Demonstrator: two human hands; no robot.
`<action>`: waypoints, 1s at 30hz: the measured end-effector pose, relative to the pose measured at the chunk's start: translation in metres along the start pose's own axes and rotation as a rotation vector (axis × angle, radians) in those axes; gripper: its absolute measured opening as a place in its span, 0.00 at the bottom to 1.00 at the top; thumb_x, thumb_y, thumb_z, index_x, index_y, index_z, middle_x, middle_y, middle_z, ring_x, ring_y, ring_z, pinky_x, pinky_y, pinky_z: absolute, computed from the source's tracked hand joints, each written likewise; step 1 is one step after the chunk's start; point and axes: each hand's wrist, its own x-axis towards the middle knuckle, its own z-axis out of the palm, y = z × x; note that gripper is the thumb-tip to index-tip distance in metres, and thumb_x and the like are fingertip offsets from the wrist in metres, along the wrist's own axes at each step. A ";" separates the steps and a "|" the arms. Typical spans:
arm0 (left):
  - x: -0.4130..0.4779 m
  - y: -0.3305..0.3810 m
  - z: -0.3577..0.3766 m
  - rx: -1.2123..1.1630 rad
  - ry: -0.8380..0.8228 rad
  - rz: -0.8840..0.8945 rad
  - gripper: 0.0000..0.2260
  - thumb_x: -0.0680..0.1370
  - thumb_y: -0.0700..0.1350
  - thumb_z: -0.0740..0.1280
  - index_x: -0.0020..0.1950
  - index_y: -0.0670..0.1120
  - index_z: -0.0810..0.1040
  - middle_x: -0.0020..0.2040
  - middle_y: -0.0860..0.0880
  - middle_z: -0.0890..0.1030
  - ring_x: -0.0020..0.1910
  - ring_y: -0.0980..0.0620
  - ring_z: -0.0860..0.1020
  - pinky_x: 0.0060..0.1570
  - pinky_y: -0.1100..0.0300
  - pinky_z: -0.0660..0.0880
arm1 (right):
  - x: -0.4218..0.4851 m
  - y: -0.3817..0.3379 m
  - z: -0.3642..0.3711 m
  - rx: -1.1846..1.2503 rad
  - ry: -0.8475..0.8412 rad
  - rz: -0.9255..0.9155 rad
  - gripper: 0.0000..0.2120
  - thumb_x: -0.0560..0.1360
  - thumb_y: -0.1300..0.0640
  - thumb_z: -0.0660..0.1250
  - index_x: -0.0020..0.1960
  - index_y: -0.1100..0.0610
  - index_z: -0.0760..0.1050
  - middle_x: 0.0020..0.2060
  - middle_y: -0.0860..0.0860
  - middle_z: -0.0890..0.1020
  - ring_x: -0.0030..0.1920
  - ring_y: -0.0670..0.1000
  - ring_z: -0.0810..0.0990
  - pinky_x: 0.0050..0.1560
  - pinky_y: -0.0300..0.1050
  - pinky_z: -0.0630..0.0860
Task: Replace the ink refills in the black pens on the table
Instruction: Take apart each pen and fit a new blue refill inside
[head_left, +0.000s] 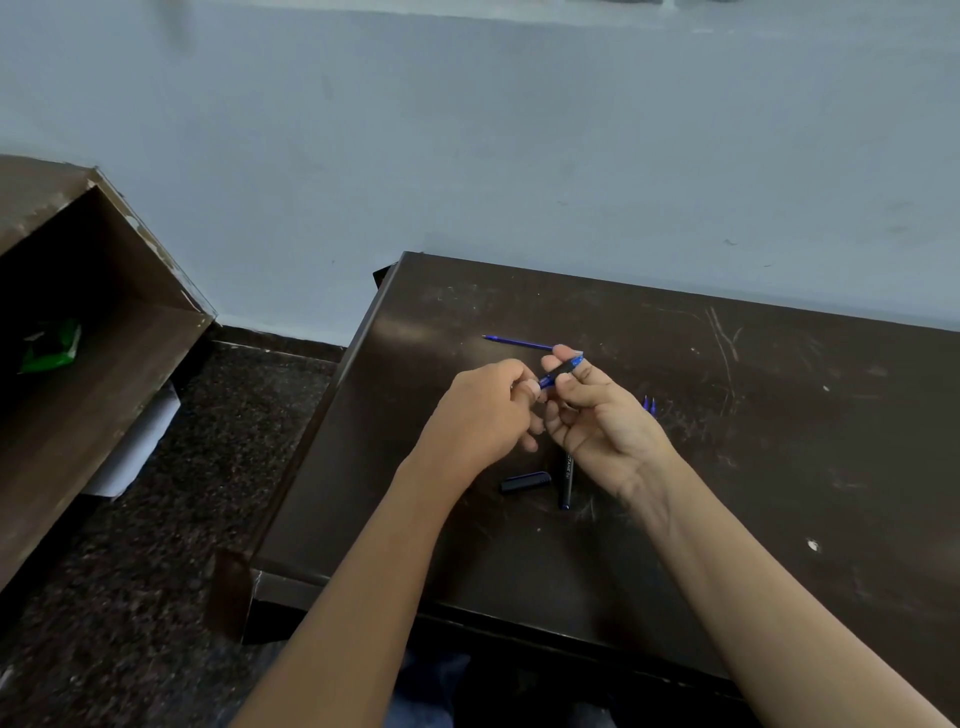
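Above the dark table (753, 467), both hands hold one black pen part with a blue tip (560, 370). My right hand (597, 415) pinches its black grip section between thumb and fingers. My left hand (488, 410) grips the blue end sticking out toward it. A blue refill (517, 341) lies on the table just beyond the hands. A black pen barrel (566, 480) lies under my right hand, and a black cap (525, 482) rests beside it. Blue refill tips (649, 404) show to the right of my right hand, partly hidden.
A brown cardboard box (104, 322) stands open on the left, with a green packet (52, 345) inside. Dark speckled floor (182, 519) lies between the box and the table. A pale wall runs behind the table's far edge.
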 end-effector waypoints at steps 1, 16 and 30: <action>-0.001 0.000 -0.001 -0.009 -0.011 -0.003 0.07 0.82 0.44 0.57 0.48 0.49 0.74 0.41 0.48 0.83 0.34 0.55 0.81 0.45 0.61 0.76 | 0.000 -0.001 0.000 0.022 0.011 0.000 0.14 0.78 0.70 0.57 0.53 0.56 0.76 0.44 0.48 0.82 0.34 0.46 0.80 0.36 0.37 0.77; 0.000 -0.011 -0.014 0.102 0.230 -0.092 0.10 0.80 0.40 0.57 0.49 0.45 0.78 0.44 0.46 0.82 0.42 0.48 0.81 0.48 0.49 0.80 | 0.005 0.011 -0.012 -1.296 0.112 -0.359 0.15 0.73 0.67 0.66 0.54 0.54 0.82 0.41 0.47 0.83 0.42 0.45 0.80 0.49 0.31 0.73; -0.003 -0.009 -0.014 0.097 0.222 -0.118 0.10 0.80 0.40 0.57 0.53 0.44 0.79 0.47 0.45 0.82 0.44 0.49 0.81 0.49 0.50 0.79 | 0.006 0.027 -0.014 -1.600 -0.053 -0.243 0.11 0.74 0.61 0.67 0.53 0.51 0.82 0.50 0.49 0.83 0.50 0.47 0.81 0.52 0.32 0.76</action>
